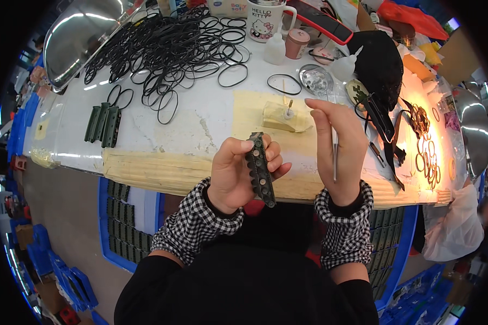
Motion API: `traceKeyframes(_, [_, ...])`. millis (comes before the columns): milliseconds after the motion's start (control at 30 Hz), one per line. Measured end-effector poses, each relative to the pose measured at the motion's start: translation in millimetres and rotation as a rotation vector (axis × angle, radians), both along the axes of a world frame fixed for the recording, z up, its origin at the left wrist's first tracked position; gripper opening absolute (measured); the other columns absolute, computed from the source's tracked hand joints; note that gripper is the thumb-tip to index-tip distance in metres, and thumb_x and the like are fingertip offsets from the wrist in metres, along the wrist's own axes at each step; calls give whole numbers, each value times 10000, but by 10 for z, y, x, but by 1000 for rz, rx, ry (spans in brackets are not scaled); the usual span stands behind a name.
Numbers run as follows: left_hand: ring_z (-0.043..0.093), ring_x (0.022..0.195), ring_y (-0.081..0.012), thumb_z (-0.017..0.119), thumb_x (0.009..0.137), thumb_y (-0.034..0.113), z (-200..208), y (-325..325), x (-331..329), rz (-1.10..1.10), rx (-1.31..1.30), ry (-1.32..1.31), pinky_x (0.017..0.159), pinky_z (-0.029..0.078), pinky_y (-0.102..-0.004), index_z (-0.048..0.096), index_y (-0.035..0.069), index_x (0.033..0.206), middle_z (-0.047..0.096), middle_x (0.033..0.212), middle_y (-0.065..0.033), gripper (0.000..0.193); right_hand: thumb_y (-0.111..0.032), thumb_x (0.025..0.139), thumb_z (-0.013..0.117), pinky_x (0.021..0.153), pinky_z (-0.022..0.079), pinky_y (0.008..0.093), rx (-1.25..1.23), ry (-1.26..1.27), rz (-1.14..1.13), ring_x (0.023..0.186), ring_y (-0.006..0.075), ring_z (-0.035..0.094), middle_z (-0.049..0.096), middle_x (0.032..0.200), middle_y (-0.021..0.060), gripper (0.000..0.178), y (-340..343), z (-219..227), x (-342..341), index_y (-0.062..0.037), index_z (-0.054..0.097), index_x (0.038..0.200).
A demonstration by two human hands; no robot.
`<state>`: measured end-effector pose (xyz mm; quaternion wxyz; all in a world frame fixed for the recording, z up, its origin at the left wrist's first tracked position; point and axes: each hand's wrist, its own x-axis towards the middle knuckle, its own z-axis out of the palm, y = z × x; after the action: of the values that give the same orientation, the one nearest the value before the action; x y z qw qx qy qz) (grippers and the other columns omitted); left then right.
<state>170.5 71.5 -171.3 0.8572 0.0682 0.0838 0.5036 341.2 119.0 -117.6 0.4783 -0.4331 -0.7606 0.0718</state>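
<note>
My left hand (234,172) is closed round a dark green strip (260,170) with a scalloped edge and a row of round studs, held upright above the table's front edge. To its right is my raised right hand (337,143), thumb and fingers close together at their tips. A thin silver rod-like tool (335,162) lies along its palm, partly hidden by the hand. Whether the fingertips also pinch something small cannot be made out. Beyond the hands stands a yellow-wrapped block (281,119) with a small white pot and a thin stick on top.
Black elastic bands (162,49) are heaped at the back left, near several green strips (103,124). A mug (263,24), a squeeze bottle (275,50) and a metal dish (316,80) stand at the back. Blue trays (102,227) of strips flank my lap. A lit patch holds loose bands (428,162).
</note>
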Motion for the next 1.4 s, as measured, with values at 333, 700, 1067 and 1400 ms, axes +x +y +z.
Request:
traceKeyframes(333, [529,754,-160,553,803,259,-57,-1,-23,-70,-11,-160,967,488,-374,480,86,862,469,814,-19,197,-60,763,730,633,443,338,75,-162,-25,730,256,557,597,738,72,125,228,-90,-104,-55,649,858])
traceKeyframes(700, [528,789,-179,527,811,310,6,-97,29,-74,69,-115,914,452,-411,541,36,948,511,823,-42,307,-173,1011,458,734,577,304,-586,631,349,807,217,695,564,854,65,181,-395,94,-265,6,484,995])
traceKeyframes(1067, [533,795,-183,513,812,315,32,-146,23,-48,69,-73,914,459,-413,548,22,946,517,826,-48,324,-135,994,499,527,520,212,-637,729,353,606,113,627,671,777,125,134,-431,102,-312,-1,496,998])
traceKeyframes(1400, [524,755,-165,570,787,292,-18,-61,19,-73,69,-88,936,478,-384,499,79,893,476,813,-21,248,-90,974,522,698,531,266,-487,754,205,743,133,644,585,813,60,108,-232,-5,-225,18,531,972])
